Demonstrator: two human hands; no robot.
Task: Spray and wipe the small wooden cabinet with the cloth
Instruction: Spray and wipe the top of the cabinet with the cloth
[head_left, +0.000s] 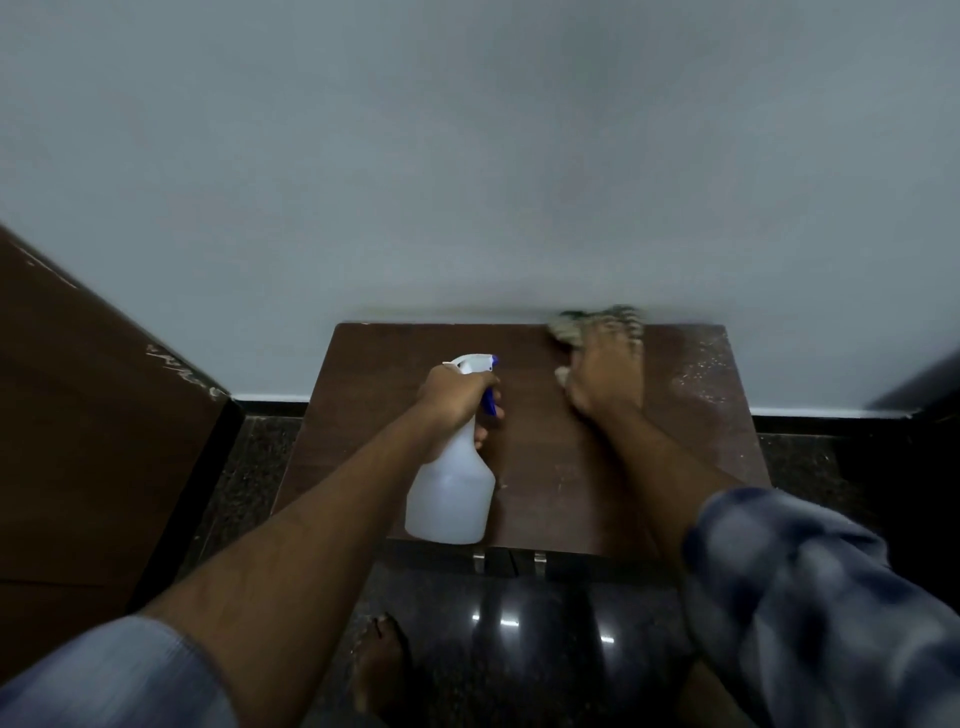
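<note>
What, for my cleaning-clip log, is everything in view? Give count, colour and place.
small brown wooden cabinet: one, dark brown, centre, against the wall; white specks on its right side
translucent white plastic spray bottle: one, white with a blue trigger, over the cabinet's front left
striped cloth: one, pale with dark stripes, blurred, at the cabinet's far right edge
metal handles: two, silvery, on the cabinet front
large wooden panel: one, brown, scuffed, far left
wall: one, pale grey, behind
glossy floor: dark, speckled, below
bare foot: one, bottom centre
left hand: grips the bottle's neck
right hand: presses on the cloth
</note>
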